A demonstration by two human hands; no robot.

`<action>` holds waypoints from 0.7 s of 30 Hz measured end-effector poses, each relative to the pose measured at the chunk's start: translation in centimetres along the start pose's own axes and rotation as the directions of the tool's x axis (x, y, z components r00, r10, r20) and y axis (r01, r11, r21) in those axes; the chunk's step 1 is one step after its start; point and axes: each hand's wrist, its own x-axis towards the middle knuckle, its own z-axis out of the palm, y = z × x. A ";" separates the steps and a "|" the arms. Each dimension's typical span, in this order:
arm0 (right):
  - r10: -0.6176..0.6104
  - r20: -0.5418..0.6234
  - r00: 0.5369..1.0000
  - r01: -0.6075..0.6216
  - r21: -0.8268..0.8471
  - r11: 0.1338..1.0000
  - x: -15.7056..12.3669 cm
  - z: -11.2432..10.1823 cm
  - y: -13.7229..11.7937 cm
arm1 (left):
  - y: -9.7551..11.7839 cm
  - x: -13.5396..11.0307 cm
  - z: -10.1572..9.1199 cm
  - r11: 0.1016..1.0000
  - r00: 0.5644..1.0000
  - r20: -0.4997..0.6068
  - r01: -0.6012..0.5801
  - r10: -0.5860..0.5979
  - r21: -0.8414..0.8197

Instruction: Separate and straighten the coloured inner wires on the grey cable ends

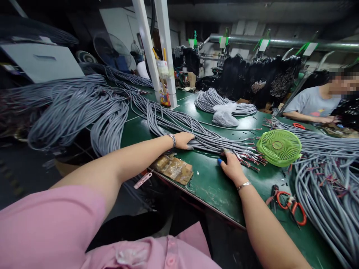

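Observation:
A long bundle of grey cables (207,139) lies across the green table, with stripped red, white and dark wire ends (254,158) at its right. My left hand (183,141), with a metal watch at the wrist, is closed on the near side of the bundle; some of its fingertips are hidden. My right hand (232,166) rests palm down against the cables close to the wire ends. Its fingers touch the bundle, while a digit with a blue cover (219,161) stands apart from it. Right of the wire ends is a green plastic basket (279,147).
Orange-handled cutters (297,211) and pliers (275,194) lie at the right. Taped cardboard (174,169) is at the near edge. More cable coils (70,108) hang at left; others (325,179) lie right. A white post (165,56) rises behind. A co-worker (314,101) sits far right.

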 end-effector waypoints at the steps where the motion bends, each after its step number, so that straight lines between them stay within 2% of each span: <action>1: 0.003 0.002 1.000 -0.003 0.005 1.000 0.0 -0.1 0.2 | 0.3 0.2 -0.3 1.000 1.000 0.005 -0.009 0.009 0.019; 7: 0.040 -0.028 0.999 -0.039 0.038 0.999 0.2 -0.9 1.3 | 1.9 0.5 -1.1 0.993 0.986 0.147 0.061 -0.076 0.105; 13: 0.030 -0.061 0.998 -0.027 0.046 0.999 0.2 -1.6 1.8 | 3.5 -0.4 -1.0 0.983 0.980 0.156 0.101 -0.125 0.157; 17: 0.063 -0.217 0.974 -0.045 0.089 0.995 0.4 -2.3 2.7 | 4.3 -1.7 -1.4 0.974 0.987 0.103 0.103 -0.126 0.204; 21: 0.170 -0.422 0.890 -0.049 0.282 0.958 0.8 -3.1 4.7 | 3.3 -3.9 -4.3 0.969 0.987 0.026 0.151 -0.159 0.198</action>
